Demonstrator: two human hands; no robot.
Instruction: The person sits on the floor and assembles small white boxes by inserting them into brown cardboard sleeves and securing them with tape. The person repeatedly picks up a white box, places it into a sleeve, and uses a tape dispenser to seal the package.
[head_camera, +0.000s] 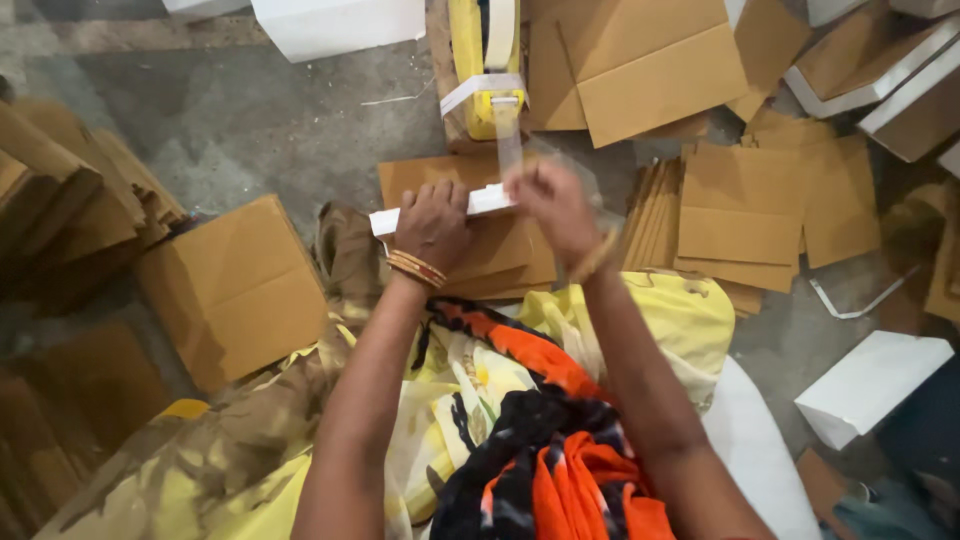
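L hand (432, 225) on white box (480, 203), R hand (556, 210) on clear tape (509, 140) from yellow dispenser (483, 75).

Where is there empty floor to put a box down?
Bare grey floor lies at upper left, between the brown cardboard piece, the stacked cardboard and the tape dispenser. A smaller patch sits beside the white box. Around both hands, left hand and right hand, cardboard sheets crowd everything.

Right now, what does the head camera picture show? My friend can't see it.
Two hands hold a small white box: the left hand grips it while the right hand pulls clear tape from a yellow dispenser. Flat brown cardboard pieces lie on the grey floor.
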